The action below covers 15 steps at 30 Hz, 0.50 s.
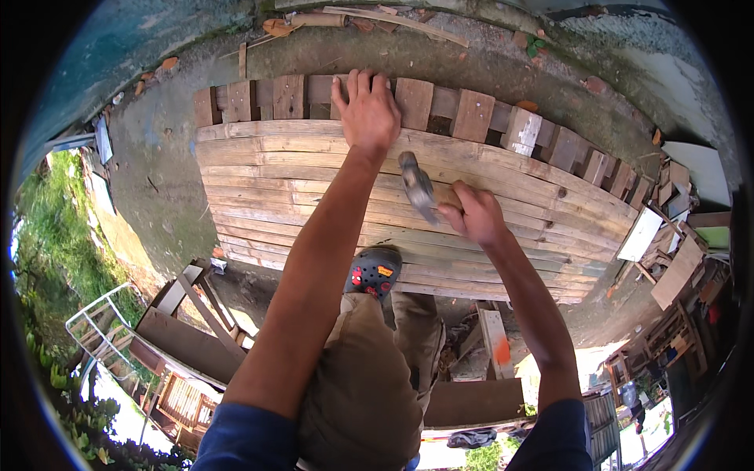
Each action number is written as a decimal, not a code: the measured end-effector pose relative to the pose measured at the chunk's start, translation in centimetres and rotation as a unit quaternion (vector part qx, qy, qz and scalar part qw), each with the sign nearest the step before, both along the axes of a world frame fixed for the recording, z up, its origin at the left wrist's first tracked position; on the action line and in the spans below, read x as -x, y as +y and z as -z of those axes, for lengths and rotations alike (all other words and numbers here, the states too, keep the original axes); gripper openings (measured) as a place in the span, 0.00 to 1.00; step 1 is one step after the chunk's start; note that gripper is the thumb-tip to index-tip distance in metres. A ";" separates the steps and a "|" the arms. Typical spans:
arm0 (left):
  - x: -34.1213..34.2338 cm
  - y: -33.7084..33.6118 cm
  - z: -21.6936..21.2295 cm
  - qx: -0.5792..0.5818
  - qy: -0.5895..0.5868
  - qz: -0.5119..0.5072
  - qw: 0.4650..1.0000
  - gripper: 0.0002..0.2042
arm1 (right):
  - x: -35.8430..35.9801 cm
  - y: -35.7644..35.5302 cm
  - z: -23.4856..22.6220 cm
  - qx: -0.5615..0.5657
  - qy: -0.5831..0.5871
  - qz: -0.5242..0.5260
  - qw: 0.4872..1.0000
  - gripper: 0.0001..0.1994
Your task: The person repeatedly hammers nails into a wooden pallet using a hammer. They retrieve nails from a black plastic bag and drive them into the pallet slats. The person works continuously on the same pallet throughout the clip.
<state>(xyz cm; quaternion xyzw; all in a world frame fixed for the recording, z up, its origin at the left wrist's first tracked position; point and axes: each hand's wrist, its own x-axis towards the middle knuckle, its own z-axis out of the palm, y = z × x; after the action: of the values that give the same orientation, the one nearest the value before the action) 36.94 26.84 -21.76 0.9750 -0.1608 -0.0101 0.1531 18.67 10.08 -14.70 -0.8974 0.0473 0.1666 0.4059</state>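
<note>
A hammer (419, 188) with a worn metal head is gripped by its wooden handle in my right hand (475, 213), above a panel of bamboo slats (306, 169). The head looks slightly blurred. Short wooden blocks (414, 104) stand in a row along the panel's far edge, fixed against a long wooden strip. My left hand (369, 114) lies over that row, its fingers curled over the far side and the thumb to the left. The wood beneath its palm is hidden. A dark clog (375, 271) on my foot rests at the panel's near side.
Scrap wood (677, 271) is piled at the right, by a pale board (699, 169). Beyond the panel, thin sticks (397, 23) lie along a wall base. Wooden furniture (188, 334) stands near left, beside a white metal frame (102, 322). An orange-marked plank (496, 341) is behind my legs.
</note>
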 end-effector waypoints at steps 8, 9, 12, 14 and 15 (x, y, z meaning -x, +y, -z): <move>0.0 0.0 0.1 -0.014 0.013 -0.001 1.000 0.14 | -0.2 -0.1 -0.1 -0.024 -0.061 -0.014 0.998 0.20; 0.1 0.0 0.1 -0.011 0.012 0.000 1.000 0.14 | -0.8 0.0 -0.1 -0.005 -0.014 -0.002 1.000 0.21; 0.0 0.0 0.1 0.000 0.003 -0.003 1.000 0.14 | -1.5 0.6 -1.0 -0.068 -0.032 0.048 0.996 0.20; 0.1 0.1 0.1 -0.011 0.015 0.001 1.000 0.14 | -0.1 1.6 -2.7 -0.131 -0.028 0.103 0.986 0.18; 0.0 0.1 0.1 -0.014 0.008 0.002 1.000 0.14 | 0.5 2.2 -3.2 -0.150 -0.011 0.137 0.979 0.17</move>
<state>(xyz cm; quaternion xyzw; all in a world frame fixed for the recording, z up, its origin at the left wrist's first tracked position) 36.97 26.90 -21.84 0.9765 -0.1618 -0.0203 0.1407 18.16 12.24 -11.51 -0.8131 0.1394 0.1050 0.5553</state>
